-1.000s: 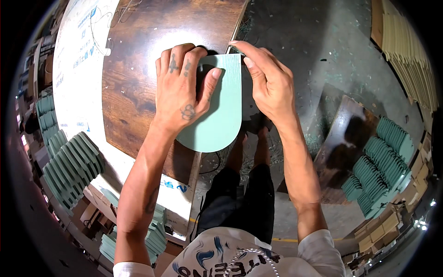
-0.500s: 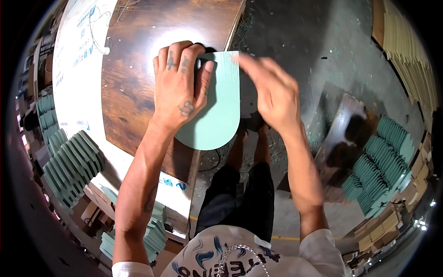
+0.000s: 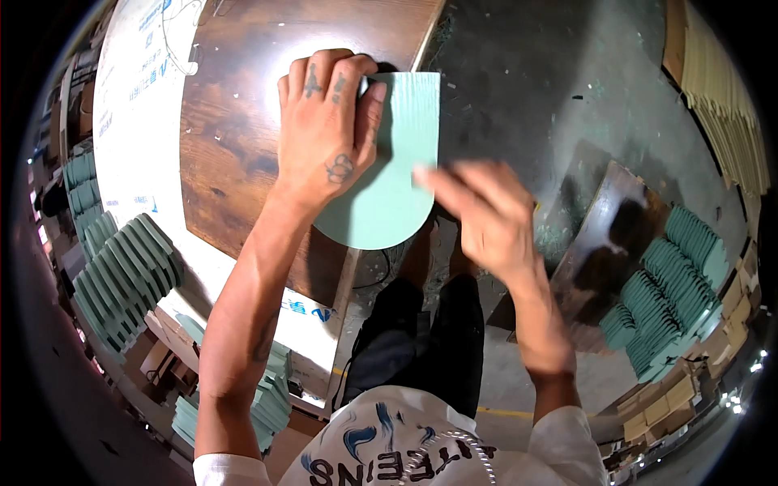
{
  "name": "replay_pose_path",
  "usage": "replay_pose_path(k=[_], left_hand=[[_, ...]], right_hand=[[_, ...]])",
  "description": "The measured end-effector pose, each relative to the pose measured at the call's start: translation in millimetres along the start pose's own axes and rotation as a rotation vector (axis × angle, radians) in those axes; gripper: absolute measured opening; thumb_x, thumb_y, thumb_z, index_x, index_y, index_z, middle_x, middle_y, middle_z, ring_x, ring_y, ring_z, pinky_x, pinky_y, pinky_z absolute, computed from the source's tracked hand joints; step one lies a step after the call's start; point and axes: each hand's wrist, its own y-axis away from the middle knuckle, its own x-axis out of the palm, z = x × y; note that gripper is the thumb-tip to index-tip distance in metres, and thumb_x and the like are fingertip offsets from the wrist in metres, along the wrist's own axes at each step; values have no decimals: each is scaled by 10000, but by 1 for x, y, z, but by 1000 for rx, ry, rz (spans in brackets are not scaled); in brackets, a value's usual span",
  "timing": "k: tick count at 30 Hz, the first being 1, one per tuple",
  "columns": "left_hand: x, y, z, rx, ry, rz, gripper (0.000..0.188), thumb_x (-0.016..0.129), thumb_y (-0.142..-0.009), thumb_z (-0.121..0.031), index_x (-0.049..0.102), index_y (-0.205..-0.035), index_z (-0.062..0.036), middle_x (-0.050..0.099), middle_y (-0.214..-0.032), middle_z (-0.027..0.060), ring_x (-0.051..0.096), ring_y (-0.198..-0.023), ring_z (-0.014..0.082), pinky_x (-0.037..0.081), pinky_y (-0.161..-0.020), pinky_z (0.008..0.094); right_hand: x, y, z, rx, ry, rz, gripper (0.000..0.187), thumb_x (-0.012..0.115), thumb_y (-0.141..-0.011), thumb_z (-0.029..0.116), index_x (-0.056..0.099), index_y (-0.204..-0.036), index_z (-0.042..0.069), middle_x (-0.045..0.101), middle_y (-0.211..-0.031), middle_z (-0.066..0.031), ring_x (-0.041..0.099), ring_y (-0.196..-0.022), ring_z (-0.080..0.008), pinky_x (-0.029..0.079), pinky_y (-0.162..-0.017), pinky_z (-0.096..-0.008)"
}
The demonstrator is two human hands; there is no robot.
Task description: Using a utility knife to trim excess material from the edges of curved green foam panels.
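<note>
A pale green board (image 3: 397, 194), straight at its far end and rounded at the near end, lies over the right edge of the brown wood-grain tabletop (image 3: 235, 146). My left hand (image 3: 328, 130) grips its left side, fingers bent and thumb resting on the board's face. That hand covers the board's left edge. Beside the right edge, my right hand (image 3: 494, 219) is closed and blurred by motion, its fingertips at the board's rim. Whatever it pinches, if anything, is too smeared to make out.
Stacked green boards (image 3: 126, 283) stand at the left, with more (image 3: 235, 405) below the table. Further green stacks (image 3: 664, 292) sit at the right beside a brown panel (image 3: 596, 235). Cream-coloured sheets (image 3: 721, 105) are piled far right. Flakes lie on the grey floor (image 3: 527, 105).
My right hand has moved nearer to me along the board's right edge, from the far corner to the start of the curve. Board and left hand appear slightly farther off and rightward.
</note>
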Motion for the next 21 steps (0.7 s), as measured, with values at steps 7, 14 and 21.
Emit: replay_pose_path(k=[7, 14, 21], left_hand=[[0, 2, 2, 10, -45, -23, 221, 650, -940, -166, 603, -1137, -77, 586, -1090, 111, 524, -1004, 325, 396, -888, 460], [-6, 1, 1, 10, -52, -16, 226, 639, -951, -186, 600, -1141, -71, 580, -1096, 127, 528, -996, 329, 398, -882, 459], [-9, 6, -8, -262, -250, 106, 506, 408, -1080, -434, 501, -1440, -90, 500, -1254, 250, 502, -1065, 382, 435, -933, 499]], right_hand=[[5, -34, -24, -168, 157, -17, 583, 589, -859, -80, 696, -1294, 294, 697, -918, -12, 650, -831, -169, 475, -702, -325], [24, 50, 37, 23, -52, 3, 545, 621, -896, -45, 661, -1360, 237, 666, -898, -46, 589, -732, -171, 468, -717, -350], [3, -34, -20, 213, -329, -155, 345, 537, -1023, 78, 660, -1340, 138, 700, -1259, -141, 763, -874, -253, 632, -748, -346]])
